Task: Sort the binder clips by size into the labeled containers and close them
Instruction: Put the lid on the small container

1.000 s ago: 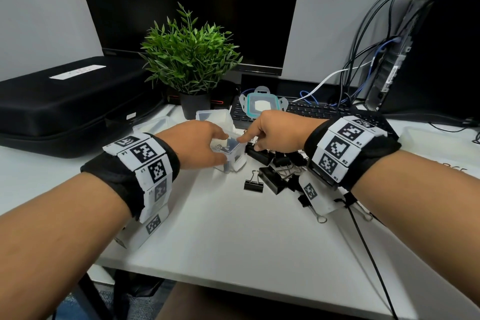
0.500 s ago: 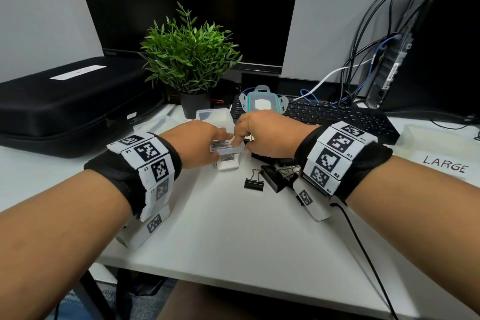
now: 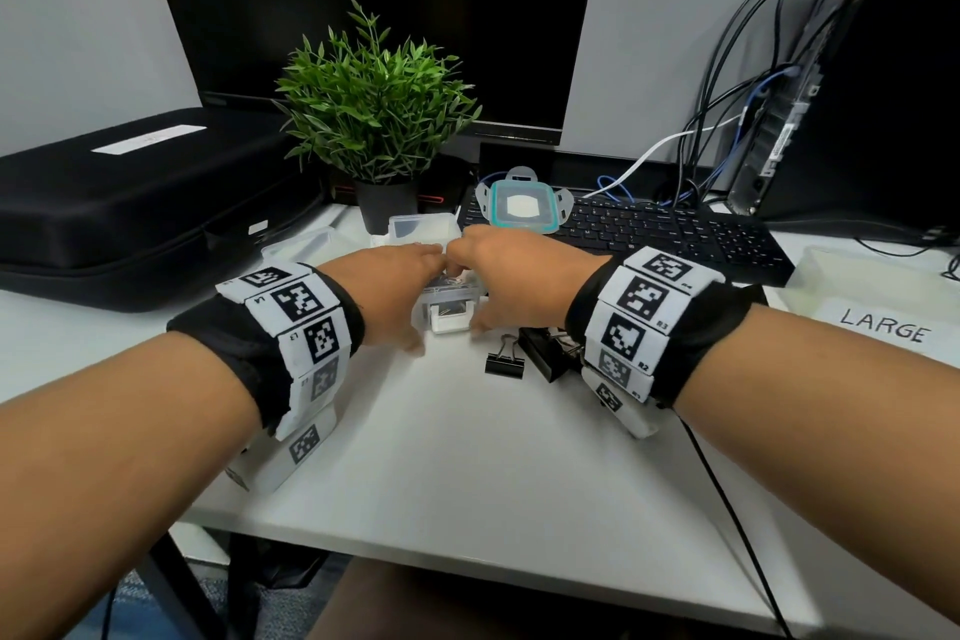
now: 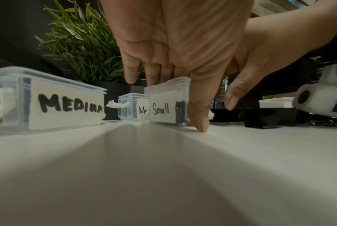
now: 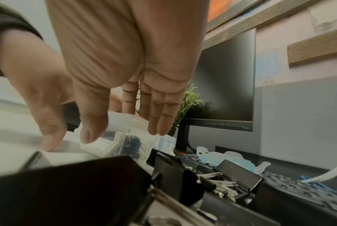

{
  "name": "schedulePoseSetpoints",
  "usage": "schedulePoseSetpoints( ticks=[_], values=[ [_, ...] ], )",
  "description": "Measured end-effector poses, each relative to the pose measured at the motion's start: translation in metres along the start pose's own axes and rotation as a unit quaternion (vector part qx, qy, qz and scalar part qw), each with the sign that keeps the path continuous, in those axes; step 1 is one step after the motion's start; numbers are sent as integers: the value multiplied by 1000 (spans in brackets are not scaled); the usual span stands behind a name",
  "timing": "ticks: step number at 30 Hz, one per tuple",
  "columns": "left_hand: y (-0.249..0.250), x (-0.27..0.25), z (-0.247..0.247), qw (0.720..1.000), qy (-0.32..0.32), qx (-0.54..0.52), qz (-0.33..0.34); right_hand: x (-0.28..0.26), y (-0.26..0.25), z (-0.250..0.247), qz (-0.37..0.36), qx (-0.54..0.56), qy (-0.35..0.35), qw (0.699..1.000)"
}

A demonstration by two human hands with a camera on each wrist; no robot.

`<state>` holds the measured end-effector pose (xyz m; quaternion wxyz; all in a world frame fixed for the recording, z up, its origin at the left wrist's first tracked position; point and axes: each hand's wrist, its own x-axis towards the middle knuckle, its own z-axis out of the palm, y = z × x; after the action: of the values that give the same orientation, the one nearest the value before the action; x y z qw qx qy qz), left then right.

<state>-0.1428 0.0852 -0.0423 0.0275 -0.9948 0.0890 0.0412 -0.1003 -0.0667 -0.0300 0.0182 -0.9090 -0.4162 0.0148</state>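
Observation:
A small clear container labelled "Small" (image 3: pixel 449 314) (image 4: pixel 163 110) (image 5: pixel 115 142) sits on the white desk (image 3: pixel 467 457) with its lid down and dark clips inside. My left hand (image 3: pixel 410 291) (image 4: pixel 175 105) lies over its left side, fingers on the lid and thumb tip on the desk in front. My right hand (image 3: pixel 478 291) (image 5: pixel 117 136) covers its right side, straight fingers over the lid and thumb down at the front. One small black binder clip (image 3: pixel 505 363) and a pile of bigger clips (image 3: pixel 545 353) (image 5: pixel 173 172) lie just right of it, partly hidden by my right wrist.
A "Medium" container (image 4: pixel 48 99) (image 3: pixel 306 244) stands to the left and another small clear box (image 4: pixel 132 110) (image 3: pixel 421 229) behind. The "Large" container (image 3: pixel 878 307) is far right. A teal-rimmed lid (image 3: pixel 524 205) rests on the keyboard (image 3: pixel 675 234). Potted plant (image 3: pixel 379 120), black case (image 3: pixel 130 203), computer tower (image 3: pixel 857 94).
The Small container's lid stood open with my right index finger at it; the lid has come down, and both hands have closed in over the top.

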Motion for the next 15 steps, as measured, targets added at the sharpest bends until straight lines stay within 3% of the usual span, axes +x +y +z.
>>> schedulePoseSetpoints(
  ticks=[7,15],
  values=[
    [11,5,4,998,57,21,-21,4,4,1,20,18,17,1000],
    [12,9,5,996,39,81,-24,1,18,0,22,76,8,997]
  ],
)
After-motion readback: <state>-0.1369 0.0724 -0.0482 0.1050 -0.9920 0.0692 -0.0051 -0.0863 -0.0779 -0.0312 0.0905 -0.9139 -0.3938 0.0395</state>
